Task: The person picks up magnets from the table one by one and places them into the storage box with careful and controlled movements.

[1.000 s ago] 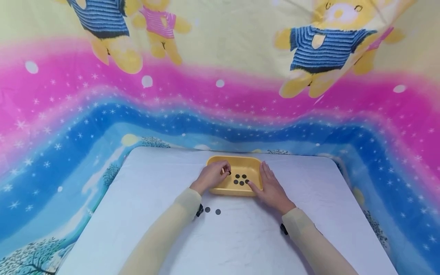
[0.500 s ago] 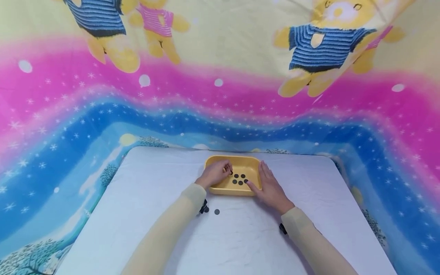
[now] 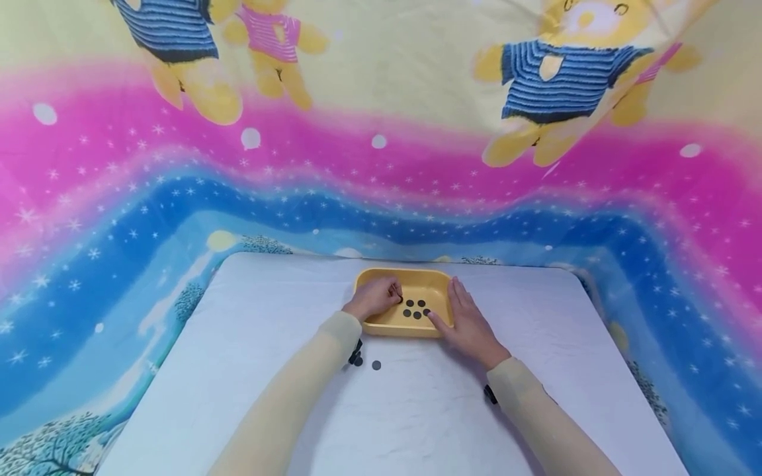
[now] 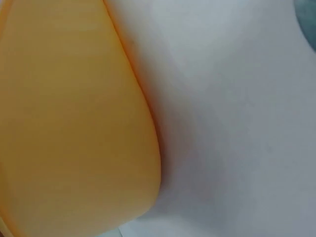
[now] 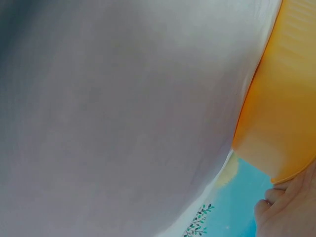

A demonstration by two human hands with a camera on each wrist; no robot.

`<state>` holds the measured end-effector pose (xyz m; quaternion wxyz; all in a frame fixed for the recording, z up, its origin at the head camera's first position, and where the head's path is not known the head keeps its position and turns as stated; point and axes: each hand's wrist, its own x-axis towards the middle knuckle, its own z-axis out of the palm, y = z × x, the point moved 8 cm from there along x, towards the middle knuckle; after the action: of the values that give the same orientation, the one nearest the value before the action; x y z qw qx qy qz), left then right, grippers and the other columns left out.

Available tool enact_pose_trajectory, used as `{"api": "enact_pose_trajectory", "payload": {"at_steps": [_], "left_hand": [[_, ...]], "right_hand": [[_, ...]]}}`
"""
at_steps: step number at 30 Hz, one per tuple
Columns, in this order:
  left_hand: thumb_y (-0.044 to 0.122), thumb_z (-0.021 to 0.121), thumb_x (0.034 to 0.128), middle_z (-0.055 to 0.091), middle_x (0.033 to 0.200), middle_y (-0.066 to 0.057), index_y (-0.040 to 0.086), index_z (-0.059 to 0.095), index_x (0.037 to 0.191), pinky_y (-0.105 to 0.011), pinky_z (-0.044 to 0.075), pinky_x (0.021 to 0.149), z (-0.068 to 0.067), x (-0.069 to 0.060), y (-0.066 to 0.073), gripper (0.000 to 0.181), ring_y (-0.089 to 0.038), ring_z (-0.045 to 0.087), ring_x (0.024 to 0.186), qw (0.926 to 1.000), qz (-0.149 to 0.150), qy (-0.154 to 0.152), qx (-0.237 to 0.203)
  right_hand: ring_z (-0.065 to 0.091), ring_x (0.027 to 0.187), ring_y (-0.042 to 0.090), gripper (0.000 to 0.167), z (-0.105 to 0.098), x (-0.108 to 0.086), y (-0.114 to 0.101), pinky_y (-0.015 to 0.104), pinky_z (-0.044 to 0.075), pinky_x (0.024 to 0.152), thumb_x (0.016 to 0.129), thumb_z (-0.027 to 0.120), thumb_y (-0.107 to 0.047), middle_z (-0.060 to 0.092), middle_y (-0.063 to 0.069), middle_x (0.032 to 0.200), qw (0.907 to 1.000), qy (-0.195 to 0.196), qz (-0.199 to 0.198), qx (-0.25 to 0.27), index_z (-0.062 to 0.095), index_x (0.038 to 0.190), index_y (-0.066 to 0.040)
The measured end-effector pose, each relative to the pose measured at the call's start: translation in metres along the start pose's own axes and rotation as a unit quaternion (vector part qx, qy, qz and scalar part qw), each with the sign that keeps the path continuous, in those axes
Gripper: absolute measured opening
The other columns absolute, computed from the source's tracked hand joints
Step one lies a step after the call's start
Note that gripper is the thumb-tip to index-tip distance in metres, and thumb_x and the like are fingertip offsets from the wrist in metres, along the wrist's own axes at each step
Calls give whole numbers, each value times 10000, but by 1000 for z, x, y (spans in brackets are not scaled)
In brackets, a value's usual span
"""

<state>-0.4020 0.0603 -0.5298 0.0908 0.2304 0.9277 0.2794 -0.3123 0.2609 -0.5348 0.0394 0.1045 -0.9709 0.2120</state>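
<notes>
Dark discs (image 3: pixel 417 315) dot the yellow tray (image 3: pixel 399 330), left hand (image 3: pixel 376 297) pinching one, right hand (image 3: pixel 469 325) straight-fingered alongside.

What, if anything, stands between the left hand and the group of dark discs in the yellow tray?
Nothing visible. The left hand reaches into the yellow tray, pinching a dark disc, and the group of discs lies just right of it. The right hand is on the group's other side, not between.

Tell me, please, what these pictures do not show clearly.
Head view: markings on small dark round discs, too small; left part of yellow rectangular plastic-looking tray, behind left hand.
Left wrist view: greyish rounded thing, cut by edge.
Right wrist view: right hand, cut by edge.
</notes>
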Motion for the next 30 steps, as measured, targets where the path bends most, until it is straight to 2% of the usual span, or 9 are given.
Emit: {"api": "enact_pose_trajectory", "payload": {"at_steps": [8, 15, 23, 30], "left_hand": [[209, 727, 1041, 685, 963, 59, 165, 703, 1068, -301, 553, 839, 7, 4, -2, 57, -112, 623, 889, 9999, 41, -61, 131], [170, 714, 1026, 667, 939, 53, 197, 669, 1047, -287, 540, 800, 11, 7, -5, 56, -119, 610, 854, 9999, -85, -72, 72], [215, 728, 1033, 646, 923, 45, 203, 648, 1021, -284, 519, 769, 11, 7, -5, 82, -129, 595, 844, 9997, -136, -71, 201], [192, 714, 1039, 641, 927, 34, 179, 672, 1033, -299, 522, 781, 12, 6, -5, 45, -140, 590, 851, 9996, -157, -100, 221]], "right_hand": [[73, 1663, 371, 1054, 0, 0, 0, 552, 154, 1340, 1055, 439, -730, 31, 182, 1803, 10000, 28, 0, -16, 28, 1717, -21], [57, 1665, 364, 1055, -1, -1, -2, 542, 139, 1344, 1058, 421, -735, 24, 191, 1801, 10000, -39, 27, -37, 10, 1716, -20], [71, 1663, 375, 1054, -2, -2, -3, 543, 142, 1344, 1057, 415, -739, -3, 169, 1803, 10000, -29, -6, -18, 15, 1716, -20], [70, 1663, 375, 1052, -2, -2, -2, 539, 142, 1344, 1057, 420, -736, -30, 139, 1805, 10000, -30, -3, 1, 13, 1718, -28]]}}
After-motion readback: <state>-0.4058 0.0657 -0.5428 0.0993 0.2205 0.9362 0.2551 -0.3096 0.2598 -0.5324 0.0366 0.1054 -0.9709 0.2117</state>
